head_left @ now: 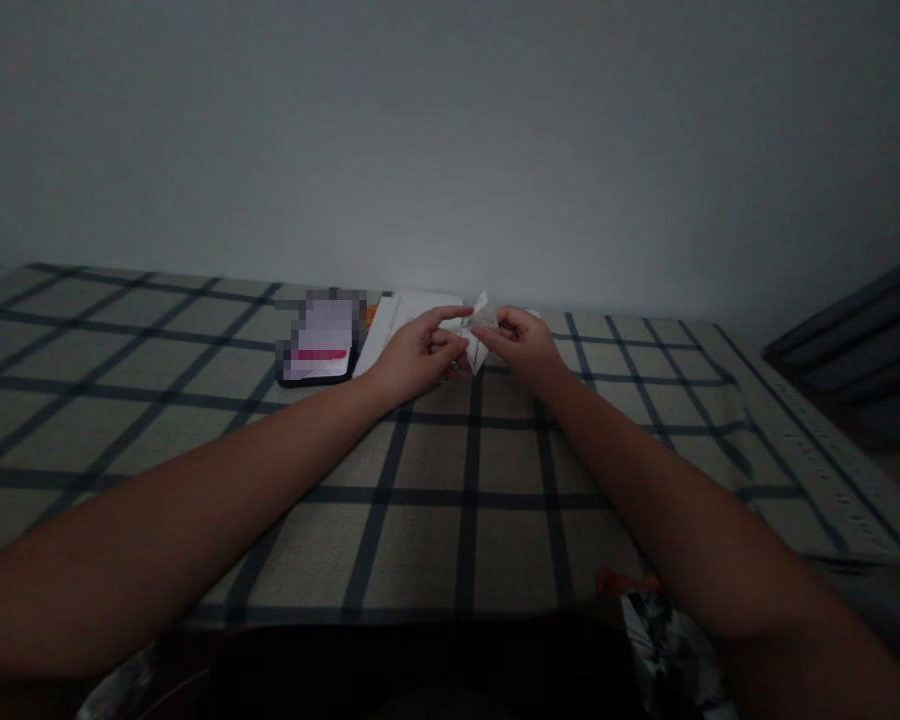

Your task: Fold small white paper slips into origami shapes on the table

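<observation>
Both my arms reach forward over a checked cloth [195,430] to its far edge by the wall. My left hand [418,352] and my right hand [523,345] meet there, each pinching one side of a small folded white paper piece [481,330] held just above the cloth. The left forefinger lies along the paper's top edge. The right thumb and fingers close on its right side. The paper's lower part is hidden between the hands.
A phone with a lit, blurred screen [319,342] lies left of my left hand. White sheets [397,320] with an orange bit lie behind the hands. A dark object [855,350] stands at the right. Patterned fabric [664,650] lies near my right forearm.
</observation>
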`<state>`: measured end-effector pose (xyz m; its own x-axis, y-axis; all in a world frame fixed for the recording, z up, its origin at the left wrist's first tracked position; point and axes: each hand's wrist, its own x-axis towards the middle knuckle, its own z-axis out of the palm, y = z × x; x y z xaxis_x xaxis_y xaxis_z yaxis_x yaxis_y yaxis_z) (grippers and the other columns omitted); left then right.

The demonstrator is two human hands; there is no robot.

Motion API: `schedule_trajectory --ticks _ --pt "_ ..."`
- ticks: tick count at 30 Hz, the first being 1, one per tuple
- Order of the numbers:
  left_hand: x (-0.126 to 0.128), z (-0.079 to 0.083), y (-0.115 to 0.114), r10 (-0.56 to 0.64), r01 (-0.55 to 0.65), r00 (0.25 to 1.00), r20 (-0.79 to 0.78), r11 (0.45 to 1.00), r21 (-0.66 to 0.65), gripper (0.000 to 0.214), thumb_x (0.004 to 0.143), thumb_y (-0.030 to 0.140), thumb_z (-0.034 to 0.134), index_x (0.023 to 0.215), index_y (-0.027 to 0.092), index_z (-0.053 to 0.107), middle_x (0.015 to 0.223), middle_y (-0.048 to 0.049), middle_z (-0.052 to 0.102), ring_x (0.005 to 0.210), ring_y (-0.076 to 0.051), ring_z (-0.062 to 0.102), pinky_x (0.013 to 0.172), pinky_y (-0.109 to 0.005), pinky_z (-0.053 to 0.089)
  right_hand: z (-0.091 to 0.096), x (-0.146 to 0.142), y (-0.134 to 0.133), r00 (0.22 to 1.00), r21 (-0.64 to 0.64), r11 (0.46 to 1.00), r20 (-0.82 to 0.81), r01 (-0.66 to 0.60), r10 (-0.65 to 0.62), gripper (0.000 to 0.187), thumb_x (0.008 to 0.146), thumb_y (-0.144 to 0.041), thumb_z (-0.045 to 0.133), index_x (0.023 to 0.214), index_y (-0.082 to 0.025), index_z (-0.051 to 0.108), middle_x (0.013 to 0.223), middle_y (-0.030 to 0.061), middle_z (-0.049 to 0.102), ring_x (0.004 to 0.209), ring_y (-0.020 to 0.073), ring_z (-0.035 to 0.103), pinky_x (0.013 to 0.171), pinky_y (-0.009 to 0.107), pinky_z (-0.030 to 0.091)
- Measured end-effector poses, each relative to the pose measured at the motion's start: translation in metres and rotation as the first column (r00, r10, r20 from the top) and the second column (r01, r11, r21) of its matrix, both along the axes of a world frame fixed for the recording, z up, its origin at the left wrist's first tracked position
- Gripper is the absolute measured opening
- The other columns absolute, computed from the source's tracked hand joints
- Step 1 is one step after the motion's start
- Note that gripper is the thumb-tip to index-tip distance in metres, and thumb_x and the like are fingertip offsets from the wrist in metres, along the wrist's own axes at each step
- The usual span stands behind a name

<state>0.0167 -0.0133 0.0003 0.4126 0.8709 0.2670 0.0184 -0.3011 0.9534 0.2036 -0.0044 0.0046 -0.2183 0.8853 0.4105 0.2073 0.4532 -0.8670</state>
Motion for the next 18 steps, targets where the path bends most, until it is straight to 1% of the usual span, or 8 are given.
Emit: schedule_trajectory --ticks 4,8,12,15,18 --pt "-0.0001 -0.0009 0.0004 0.01 -0.01 1.0 -0.008 1.0 -0.015 0.056 0.08 0.023 0.067 0.133 0.019 0.05 0.079 -0.0014 0.07 0.068 -0.015 0.07 0.06 -0.025 0.057 0.001 -0.0007 -0.0006 1.0 -0.014 1.0 -0.016 0.0 0.0 0.032 0.075 -0.049 0.071 0.082 -0.019 0.062 0.072 -0.0012 0.06 0.066 0.0124 0.051 0.059 0.026 0.04" --pt "-0.0002 -0.0008 0.0014 0.004 -0.004 1.0 -0.014 1.0 -0.007 0.055 0.081 0.023 0.066 0.133 0.018 0.05 0.077 -0.0001 0.07 0.067 -0.014 0.07 0.061 -0.025 0.057 0.0012 -0.001 -0.0003 1.0 -0.014 1.0 -0.008 0.006 -0.006 0.032 0.075 -0.048 0.071 0.083 -0.019 0.062 0.072 -0.0007 0.06 0.066 0.0128 0.052 0.06 0.026 0.04" --pt "-0.0007 -0.0003 0.0022 0.007 -0.007 1.0 -0.007 1.0 0.01 0.053 0.081 0.021 0.064 0.132 0.017 0.05 0.076 0.0013 0.069 0.065 -0.012 0.068 0.063 -0.023 0.056 -0.0014 0.0 0.0016 1.0 -0.012 1.0 -0.03 0.003 -0.003 0.031 0.076 -0.047 0.071 0.086 -0.019 0.064 0.076 0.0004 0.063 0.069 0.0136 0.055 0.063 0.027 0.042" --pt "-0.0009 -0.001 0.0028 -0.001 0.001 1.0 0.0 1.0 0.029 0.055 0.081 0.021 0.064 0.134 0.016 0.049 0.074 0.002 0.068 0.065 -0.012 0.068 0.063 -0.023 0.056 -0.0014 0.0 0.0014 0.999 0.002 1.0 -0.035 0.0 0.0 0.029 0.077 -0.046 0.07 0.086 -0.018 0.065 0.078 0.0009 0.064 0.07 0.0142 0.056 0.066 0.028 0.044" --pt "-0.0006 -0.0023 0.003 -0.011 0.011 1.0 -0.007 1.0 0.002 0.06 0.08 0.023 0.066 0.136 0.018 0.046 0.077 0.0003 0.071 0.065 -0.013 0.069 0.062 -0.024 0.056 0.0022 -0.0015 -0.0012 0.999 0.002 1.0 -0.033 0.017 -0.017 0.028 0.077 -0.045 0.07 0.084 -0.019 0.063 0.079 0.0015 0.065 0.073 0.0153 0.058 0.068 0.029 0.045"
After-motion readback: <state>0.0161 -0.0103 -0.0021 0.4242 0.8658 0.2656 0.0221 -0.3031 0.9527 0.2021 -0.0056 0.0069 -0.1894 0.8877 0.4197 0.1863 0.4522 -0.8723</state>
